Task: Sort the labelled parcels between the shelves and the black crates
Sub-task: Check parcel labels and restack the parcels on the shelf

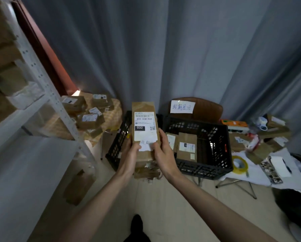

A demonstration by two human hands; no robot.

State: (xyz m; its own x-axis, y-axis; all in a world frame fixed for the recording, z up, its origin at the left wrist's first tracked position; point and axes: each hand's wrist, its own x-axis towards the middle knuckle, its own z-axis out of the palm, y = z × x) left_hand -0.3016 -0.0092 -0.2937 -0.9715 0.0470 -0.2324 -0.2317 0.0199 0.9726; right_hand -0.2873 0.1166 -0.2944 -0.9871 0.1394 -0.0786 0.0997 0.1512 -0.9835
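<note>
The person stands mid-sort, holding one brown parcel (145, 130) upright in front of them, its white label facing up and reading 032. Both hands grip its lower end: the left hand (131, 155) curls round the left edge, the right hand (162, 151) round the right, thumbs pressing a small handwritten slip at the bottom of the label. The parcel hangs in the air above the gap between the two black crates, touching neither.

Some work looks done. The right crate (201, 165) already has a few labelled parcels standing inside it, and the white shelves (46, 95) on the left carry several boxes, though those are blurred. The left crate (117, 145) is mostly hidden behind the held parcel, so I cannot tell what it holds.

Plenty seems left: a heap of parcels (89, 114) sits on the bench beyond the shelves, and more lie jumbled on the bench at the right (261, 142). I'd judge it less than halfway.
</note>
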